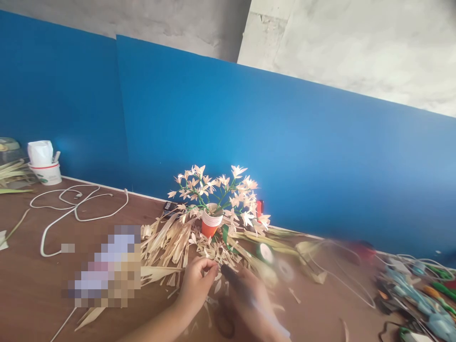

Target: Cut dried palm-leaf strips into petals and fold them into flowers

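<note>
My left hand (196, 281) rests on the brown table (32, 285) with its fingers pinched together over dry straw-coloured leaf scraps (167, 242); what it pinches is too small to make out. My right hand (251, 297) is smeared by motion and seems to hold a dark pen-like tool (231, 278), pointing up and left toward the left fingertips. Just behind the hands stands an orange paper cup (210, 223) filled with handmade pale flowers on green stems (217, 187).
A white cable (71, 209) loops across the table's left. A white cup with a tissue pack (44, 166) stands at the far left by the blue wall. Tape rolls (276, 261) lie right of the hands. Wires, green and blue tools clutter the right edge (420, 294).
</note>
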`<state>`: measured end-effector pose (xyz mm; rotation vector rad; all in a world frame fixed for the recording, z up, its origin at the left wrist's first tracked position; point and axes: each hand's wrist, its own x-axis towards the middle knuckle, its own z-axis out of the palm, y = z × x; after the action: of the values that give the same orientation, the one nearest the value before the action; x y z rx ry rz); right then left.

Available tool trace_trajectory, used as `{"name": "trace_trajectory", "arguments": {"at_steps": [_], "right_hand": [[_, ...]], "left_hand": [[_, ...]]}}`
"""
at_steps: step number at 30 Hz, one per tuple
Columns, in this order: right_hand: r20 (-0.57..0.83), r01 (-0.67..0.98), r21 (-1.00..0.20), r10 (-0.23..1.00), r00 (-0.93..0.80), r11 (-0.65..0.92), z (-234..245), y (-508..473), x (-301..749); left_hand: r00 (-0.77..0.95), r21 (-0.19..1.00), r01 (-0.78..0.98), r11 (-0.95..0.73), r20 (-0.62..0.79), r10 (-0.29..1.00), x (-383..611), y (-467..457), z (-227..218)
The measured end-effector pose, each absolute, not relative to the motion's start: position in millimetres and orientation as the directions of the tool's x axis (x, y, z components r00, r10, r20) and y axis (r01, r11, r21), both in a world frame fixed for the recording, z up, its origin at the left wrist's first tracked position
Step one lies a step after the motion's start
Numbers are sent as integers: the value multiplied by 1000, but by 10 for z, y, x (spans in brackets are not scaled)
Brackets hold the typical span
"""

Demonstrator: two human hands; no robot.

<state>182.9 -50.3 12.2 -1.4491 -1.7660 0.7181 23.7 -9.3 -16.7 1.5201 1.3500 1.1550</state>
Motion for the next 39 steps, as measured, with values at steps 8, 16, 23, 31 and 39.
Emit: {"name": "trace_trajectory", "arguments": {"at_steps": [8,16,23,31,39], "right_hand": [[194,594,-776,976,-94,212,114,-497,1824],[193,596,-773,976,-106,217,135,-504,1837],[206,607,-763,974,-98,222,118,-498,1836],[197,596,-773,975,-101,218,93,-496,1847],[177,588,-785,980,-87,194,92,-494,1849]], "left_hand": [[13,950,278,-144,147,989,237,-94,-163],[17,951,272,-147,148,989,236,-95,-167],[11,952,262,-158,161,987,239,-99,-167],[10,948,276,-159,163,987,238,-101,-169],[7,950,269,-160,164,986,238,-95,-174]]}}
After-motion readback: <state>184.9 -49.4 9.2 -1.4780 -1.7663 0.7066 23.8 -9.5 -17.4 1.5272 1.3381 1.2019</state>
